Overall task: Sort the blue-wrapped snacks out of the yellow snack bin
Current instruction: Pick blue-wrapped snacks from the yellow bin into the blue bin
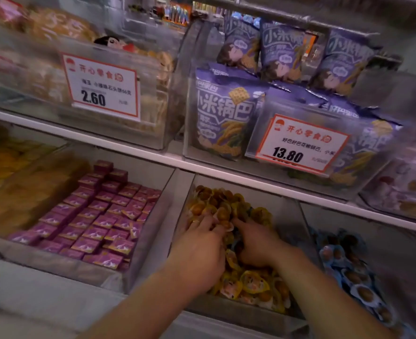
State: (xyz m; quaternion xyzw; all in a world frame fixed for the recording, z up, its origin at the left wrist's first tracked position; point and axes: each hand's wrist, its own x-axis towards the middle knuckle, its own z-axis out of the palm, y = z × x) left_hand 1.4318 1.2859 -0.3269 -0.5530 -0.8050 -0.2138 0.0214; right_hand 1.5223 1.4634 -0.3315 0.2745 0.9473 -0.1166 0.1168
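Both hands are buried in the clear plastic bin of yellow-wrapped round snacks (pixel 248 285), which serves as the landmark here. The left hand (pixel 202 250) has its fingers curled down among the packets near the bin's middle, and whether they actually pinch one cannot be told; the right hand (pixel 255 243), just beside it, pokes forward with its fingers also sunk into the pile, its hold equally unclear. Between the two hands a few blue-wrapped snacks (pixel 235 243) peek out, half covered by yellow ones. These small sealed packets look light, crinkly and slippery, so a pinch on the flat wrapper edge would probably serve best, without squeezing the round snack inside. Both forearms reach in from the bin's front edge, wrists bent downward. Right of the bin lies a clear bin of matching blue-wrapped snacks (pixel 348 272); left of it, one holding small purple square packets (pixel 92 216).
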